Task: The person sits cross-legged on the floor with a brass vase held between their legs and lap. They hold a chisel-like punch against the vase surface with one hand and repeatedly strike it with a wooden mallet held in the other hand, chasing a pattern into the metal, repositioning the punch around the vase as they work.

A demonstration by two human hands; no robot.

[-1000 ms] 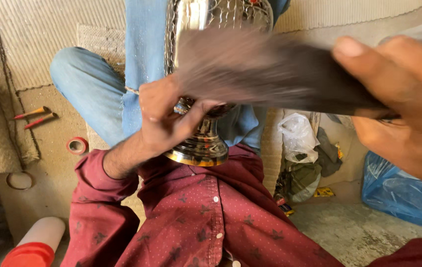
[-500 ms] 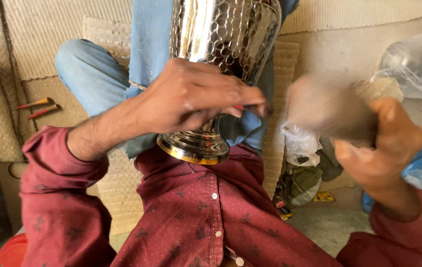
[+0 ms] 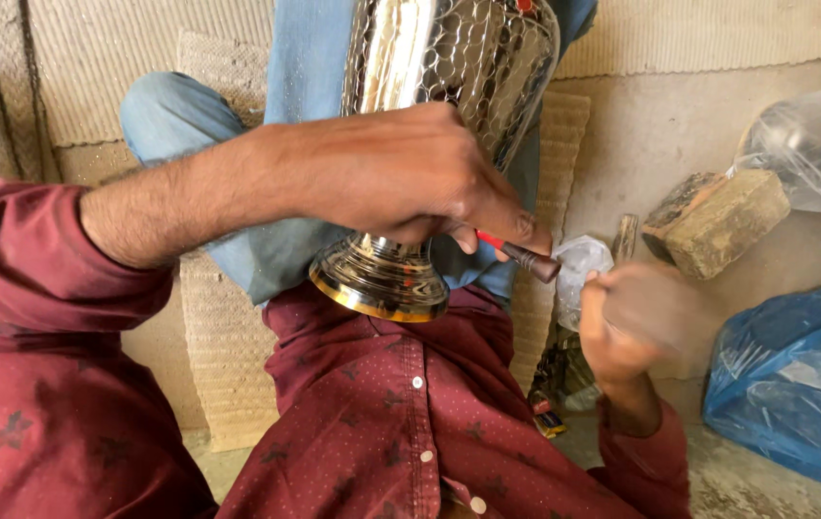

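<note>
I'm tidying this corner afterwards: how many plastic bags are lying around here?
2. A blue plastic bag lies at the lower right, and a clear plastic bag sits above it near the right edge. More may lie out of view.

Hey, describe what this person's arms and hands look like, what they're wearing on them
Both hands are bare: no gloves, rings or watch show. The left hand leads to a hairy forearm, its dark red sleeve pushed up toward the elbow. That fabric carries fine pale dots and faint darker stars. The right hand is motion-blurred; a matching dark red cuff sits at its wrist.
</note>
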